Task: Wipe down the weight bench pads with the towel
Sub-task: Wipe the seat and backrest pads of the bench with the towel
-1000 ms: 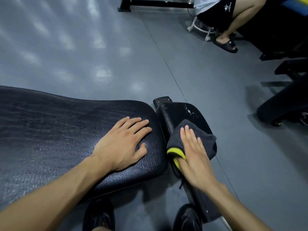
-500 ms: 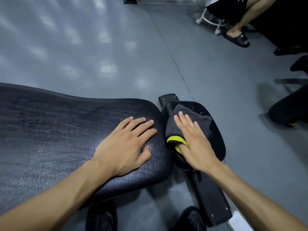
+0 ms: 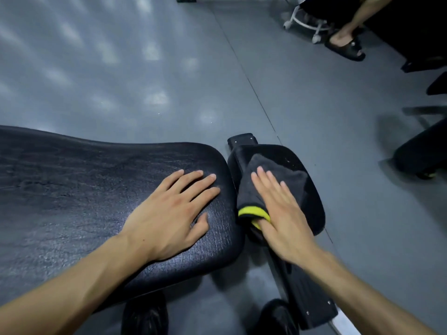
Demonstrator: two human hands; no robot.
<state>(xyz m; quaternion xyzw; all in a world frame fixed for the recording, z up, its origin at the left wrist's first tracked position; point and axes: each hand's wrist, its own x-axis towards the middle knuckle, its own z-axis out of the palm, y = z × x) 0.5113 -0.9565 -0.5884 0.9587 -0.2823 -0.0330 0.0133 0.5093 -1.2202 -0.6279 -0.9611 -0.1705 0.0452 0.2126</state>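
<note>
Pressing flat fingers on the plush grey towel; left hand splayed, apparently resting, on grained pad

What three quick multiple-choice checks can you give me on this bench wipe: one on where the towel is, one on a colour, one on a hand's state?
1. Where does the towel lie?
A. on the large pad
B. on the small pad
C. on the floor

2. What colour is the towel's trim?
A. red
B. white
C. yellow

3. How is the left hand?
A. flat on the large pad, fingers straight
B. gripping the towel
C. raised in the air

Answers: 1 B, the right hand presses it there; 2 C, a yellow edge shows by the thumb; 3 A, its palm rests on the pad, holding nothing.
</note>
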